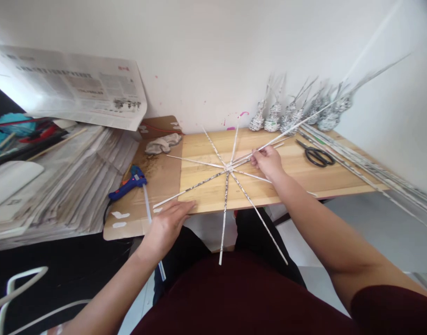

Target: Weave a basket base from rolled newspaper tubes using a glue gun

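Observation:
Several thin rolled newspaper sticks (204, 181) lie crossed in a star, radiating from a joined middle. Between the thumb and fingers of my right hand (268, 163) is a long pale paper stick (300, 124), pinched just right of the star's middle and slanting up to the far right. My left hand (171, 222) lies on the table's front edge, fingers stretched out and close to the tip of one star arm. It holds nothing. Two of the star's arms reach past the front edge over my lap.
Black-handled scissors (316, 154) and a bundle of paper sticks (356, 158) lie at right. Several woven paper gourd shapes (274, 116) stand by the wall. At left are a blue glue gun (127, 184), gloves (163, 143) and a tall newspaper stack (94, 181).

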{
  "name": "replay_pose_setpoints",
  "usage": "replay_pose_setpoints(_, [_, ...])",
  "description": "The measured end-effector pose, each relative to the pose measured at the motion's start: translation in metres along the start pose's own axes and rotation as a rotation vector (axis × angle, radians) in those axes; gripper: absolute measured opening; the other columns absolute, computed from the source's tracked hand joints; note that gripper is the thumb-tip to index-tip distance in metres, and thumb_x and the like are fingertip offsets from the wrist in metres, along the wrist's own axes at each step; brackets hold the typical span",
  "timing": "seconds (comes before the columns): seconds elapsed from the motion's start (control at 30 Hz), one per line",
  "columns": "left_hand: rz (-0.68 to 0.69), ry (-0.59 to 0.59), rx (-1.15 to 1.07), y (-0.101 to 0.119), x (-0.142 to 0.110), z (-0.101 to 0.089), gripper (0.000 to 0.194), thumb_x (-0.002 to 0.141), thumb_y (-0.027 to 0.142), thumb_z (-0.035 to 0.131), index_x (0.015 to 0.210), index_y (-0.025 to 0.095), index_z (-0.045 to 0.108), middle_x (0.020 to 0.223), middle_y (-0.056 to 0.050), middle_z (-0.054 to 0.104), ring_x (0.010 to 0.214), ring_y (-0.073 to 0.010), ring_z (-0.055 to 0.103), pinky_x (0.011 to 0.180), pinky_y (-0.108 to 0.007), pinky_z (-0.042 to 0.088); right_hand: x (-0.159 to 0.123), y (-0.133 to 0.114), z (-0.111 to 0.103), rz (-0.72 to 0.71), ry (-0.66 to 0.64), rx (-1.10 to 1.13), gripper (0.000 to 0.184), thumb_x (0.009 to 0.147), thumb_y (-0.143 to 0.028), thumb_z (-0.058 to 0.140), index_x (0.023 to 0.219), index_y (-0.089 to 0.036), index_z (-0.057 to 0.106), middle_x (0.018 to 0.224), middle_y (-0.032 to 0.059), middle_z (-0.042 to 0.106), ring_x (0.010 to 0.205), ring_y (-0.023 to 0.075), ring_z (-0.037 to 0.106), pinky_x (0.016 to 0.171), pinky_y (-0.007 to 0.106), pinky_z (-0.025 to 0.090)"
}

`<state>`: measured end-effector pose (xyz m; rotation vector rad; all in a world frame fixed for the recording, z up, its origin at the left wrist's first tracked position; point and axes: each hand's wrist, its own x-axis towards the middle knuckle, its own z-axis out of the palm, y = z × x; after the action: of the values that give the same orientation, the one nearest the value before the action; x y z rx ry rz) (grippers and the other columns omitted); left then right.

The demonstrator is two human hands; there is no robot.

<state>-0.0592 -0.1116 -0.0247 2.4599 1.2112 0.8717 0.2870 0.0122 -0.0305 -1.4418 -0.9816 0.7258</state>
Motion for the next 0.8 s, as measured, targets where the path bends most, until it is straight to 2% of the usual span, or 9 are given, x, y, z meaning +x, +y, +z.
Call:
replay_pose_setpoints(0.1, [-0.114, 0.003, -0.066, -0.001, 0.002, -0.005, 0.027, 0.093, 0.029, 0.054, 0.112, 0.028, 0.073, 0.104, -0.004, 0.076, 0.097, -0.0208, 0.071, 0.090, -0.036, 0.058, 0.001, 0.000, 0.000, 0.006, -0.002, 0.000, 0.016, 0.085, -0.025, 0.066, 0.077, -0.020, 0.053, 0.059, -0.0028, 0.062, 0.048, 0.0100, 0.056, 0.044, 0.018, 0.042])
replay_pose_setpoints(0.2, [-0.330, 0.051, -0.176, 0.005, 0.012, -0.015, 0.024, 0.083, 0.038, 0.068, 0.104, 0.028, 0.076, 0.094, -0.002, 0.078, 0.088, -0.0217, 0.073, 0.083, -0.035, 0.061, 0.001, 0.001, 0.000, 0.036, 0.000, -0.013, 0.016, 0.084, -0.027, 0.067, 0.078, -0.020, 0.053, 0.061, -0.0023, 0.063, 0.047, 0.0105, 0.057, 0.041, 0.018, 0.040])
replay_pose_setpoints(0.27, [-0.404, 0.091, -0.218, 0.010, 0.023, -0.020, 0.026, 0.077, 0.041, 0.075, 0.099, 0.027, 0.077, 0.088, -0.001, 0.078, 0.082, -0.0213, 0.074, 0.080, -0.033, 0.061, 0.002, 0.001, -0.001, 0.044, 0.000, -0.020, 0.015, 0.084, -0.026, 0.066, 0.079, -0.020, 0.053, 0.062, -0.0023, 0.064, 0.047, 0.0104, 0.056, 0.042, 0.019, 0.040])
replay_pose_setpoints(0.4, [-0.302, 0.110, -0.129, 0.019, 0.049, -0.020, 0.025, 0.074, 0.046, 0.077, 0.091, 0.027, 0.078, 0.086, -0.001, 0.077, 0.075, -0.0186, 0.071, 0.072, -0.028, 0.058, 0.001, 0.001, -0.001, 0.019, -0.007, -0.020, 0.014, 0.085, -0.024, 0.064, 0.078, -0.020, 0.053, 0.060, -0.0032, 0.063, 0.047, 0.0098, 0.056, 0.046, 0.019, 0.043])
replay_pose_setpoints(0.5, [-0.200, 0.106, -0.090, 0.020, 0.077, -0.009, 0.019, 0.077, 0.043, 0.076, 0.087, 0.028, 0.079, 0.085, 0.000, 0.076, 0.074, -0.0169, 0.069, 0.072, -0.027, 0.055, 0.000, -0.001, -0.002, 0.023, -0.019, -0.003, 0.014, 0.086, -0.022, 0.064, 0.077, -0.020, 0.053, 0.059, -0.0042, 0.062, 0.047, 0.0095, 0.056, 0.048, 0.019, 0.045])
replay_pose_setpoints(0.67, [-0.060, 0.174, -0.058, 0.013, 0.135, 0.028, 0.015, 0.086, 0.031, 0.066, 0.089, 0.022, 0.078, 0.088, -0.003, 0.074, 0.081, -0.0173, 0.067, 0.080, -0.028, 0.053, -0.002, -0.002, -0.001, 0.034, -0.026, 0.020, 0.014, 0.087, -0.020, 0.061, 0.077, -0.020, 0.051, 0.058, -0.0046, 0.061, 0.046, 0.0090, 0.054, 0.047, 0.019, 0.044])
replay_pose_setpoints(0.8, [0.022, 0.077, 0.028, 0.004, 0.167, 0.063, 0.026, 0.090, 0.013, 0.052, 0.097, 0.017, 0.076, 0.097, -0.008, 0.073, 0.091, -0.0182, 0.068, 0.087, -0.029, 0.052, -0.002, -0.003, -0.002, 0.046, -0.028, 0.008, 0.014, 0.087, -0.020, 0.061, 0.076, -0.020, 0.052, 0.059, -0.0041, 0.062, 0.047, 0.0089, 0.055, 0.047, 0.019, 0.045])
